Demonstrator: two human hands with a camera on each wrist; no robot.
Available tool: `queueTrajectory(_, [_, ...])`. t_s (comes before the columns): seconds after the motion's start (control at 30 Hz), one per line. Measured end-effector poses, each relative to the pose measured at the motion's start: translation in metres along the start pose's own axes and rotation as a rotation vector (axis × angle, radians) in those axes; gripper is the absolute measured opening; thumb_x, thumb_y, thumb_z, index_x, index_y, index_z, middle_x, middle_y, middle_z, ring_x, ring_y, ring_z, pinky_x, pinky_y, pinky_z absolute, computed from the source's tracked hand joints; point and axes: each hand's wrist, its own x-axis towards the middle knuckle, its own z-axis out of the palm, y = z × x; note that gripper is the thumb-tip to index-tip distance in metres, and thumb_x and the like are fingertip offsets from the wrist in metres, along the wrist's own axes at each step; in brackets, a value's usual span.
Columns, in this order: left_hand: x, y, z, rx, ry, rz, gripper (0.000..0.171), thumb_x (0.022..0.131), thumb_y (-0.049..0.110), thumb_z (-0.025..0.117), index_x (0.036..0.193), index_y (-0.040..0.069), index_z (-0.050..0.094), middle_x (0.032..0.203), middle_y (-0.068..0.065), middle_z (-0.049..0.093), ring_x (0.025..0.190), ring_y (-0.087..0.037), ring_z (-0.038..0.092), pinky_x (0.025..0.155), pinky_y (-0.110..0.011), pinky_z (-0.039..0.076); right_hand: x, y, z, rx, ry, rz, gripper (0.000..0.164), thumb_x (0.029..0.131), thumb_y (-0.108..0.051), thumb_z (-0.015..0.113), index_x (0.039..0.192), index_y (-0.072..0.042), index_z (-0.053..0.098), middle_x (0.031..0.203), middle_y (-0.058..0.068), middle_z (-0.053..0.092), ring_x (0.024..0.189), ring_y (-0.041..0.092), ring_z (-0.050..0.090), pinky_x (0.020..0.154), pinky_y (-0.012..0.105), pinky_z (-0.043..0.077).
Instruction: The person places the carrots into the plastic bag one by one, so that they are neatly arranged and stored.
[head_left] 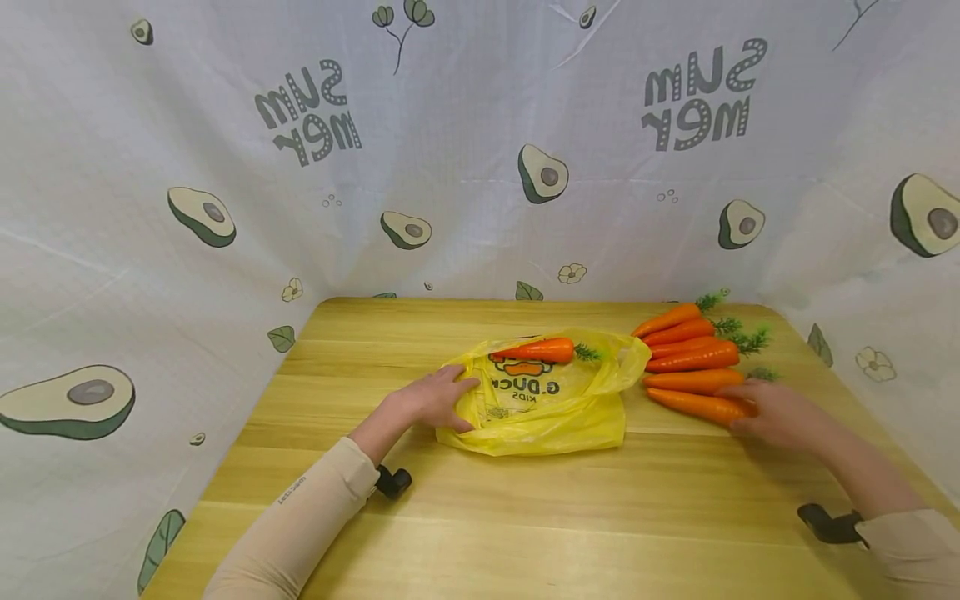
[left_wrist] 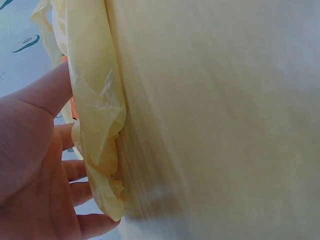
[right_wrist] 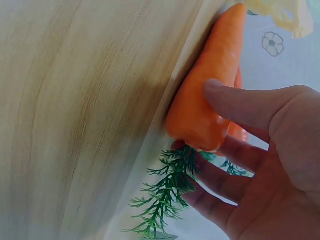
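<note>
A yellow plastic bag [head_left: 555, 429] with a printed duck lies spread on the table. One orange carrot [head_left: 551, 350] with a green top lies at the bag's far side; I cannot tell whether plastic covers part of it. My left hand [head_left: 438, 398] rests at the bag's left edge, thumb and fingers spread apart and touching the film [left_wrist: 97, 105]. On the right, my right hand [head_left: 783, 412] grips the nearest carrot [right_wrist: 207, 100] of a group by its thick end. The thumb presses on top and the fingers reach under, beside the green leaves [right_wrist: 167, 187].
Several more carrots [head_left: 693, 357] lie side by side right of the bag, tips pointing left. A printed white cloth [head_left: 465, 125] hangs behind and beside the wooden table [head_left: 480, 525]. Each wrist carries a black camera mount [head_left: 393, 482].
</note>
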Motion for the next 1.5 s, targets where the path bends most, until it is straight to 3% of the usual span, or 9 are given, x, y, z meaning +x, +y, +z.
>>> queueTrajectory(0.93, [-0.003, 0.002, -0.001, -0.005, 0.002, -0.003, 0.084, 0.090, 0.052, 0.071, 0.159, 0.022, 0.034, 0.167, -0.013, 0.019, 0.154, -0.033, 0.022, 0.122, -0.051, 0.026, -0.002, 0.000, -0.002, 0.040, 0.015, -0.033, 0.052, 0.082, -0.020, 0.082, 0.123, 0.008, 0.067, 0.114, 0.030, 0.068, 0.102, 0.047, 0.064, 0.085, 0.064, 0.050])
queueTrajectory(1.17, [-0.003, 0.002, -0.001, 0.001, 0.002, -0.004, 0.084, 0.090, 0.053, 0.071, 0.158, 0.022, 0.034, 0.167, -0.013, 0.019, 0.153, -0.033, 0.022, 0.121, -0.051, 0.027, -0.001, -0.005, -0.013, 0.012, 0.020, -0.018, 0.054, 0.081, -0.023, 0.083, 0.123, 0.008, 0.066, 0.100, 0.013, 0.068, 0.081, 0.020, 0.058, 0.069, 0.038, 0.051])
queueTrajectory(1.33, [-0.002, 0.002, -0.001, -0.003, 0.000, -0.009, 0.084, 0.090, 0.053, 0.071, 0.159, 0.022, 0.034, 0.168, -0.013, 0.019, 0.154, -0.033, 0.022, 0.121, -0.052, 0.026, -0.002, -0.007, -0.022, 0.013, 0.026, -0.018, 0.053, 0.084, -0.022, 0.081, 0.126, 0.006, 0.065, 0.111, 0.028, 0.067, 0.094, 0.039, 0.065, 0.080, 0.055, 0.054])
queueTrajectory(1.4, [-0.002, 0.002, -0.001, -0.003, -0.002, -0.013, 0.084, 0.090, 0.053, 0.071, 0.159, 0.023, 0.034, 0.168, -0.012, 0.018, 0.154, -0.033, 0.022, 0.121, -0.052, 0.026, -0.002, -0.007, -0.025, 0.025, 0.032, -0.028, 0.052, 0.085, -0.021, 0.080, 0.127, 0.006, 0.065, 0.121, 0.034, 0.063, 0.106, 0.050, 0.062, 0.085, 0.064, 0.050])
queueTrajectory(1.5, [-0.001, 0.001, 0.000, -0.006, -0.004, -0.016, 0.084, 0.090, 0.053, 0.071, 0.159, 0.023, 0.034, 0.168, -0.012, 0.018, 0.154, -0.034, 0.022, 0.121, -0.052, 0.026, -0.002, -0.005, -0.029, 0.015, 0.045, -0.032, 0.053, 0.084, -0.019, 0.081, 0.127, 0.007, 0.065, 0.125, 0.035, 0.062, 0.112, 0.055, 0.058, 0.090, 0.066, 0.047])
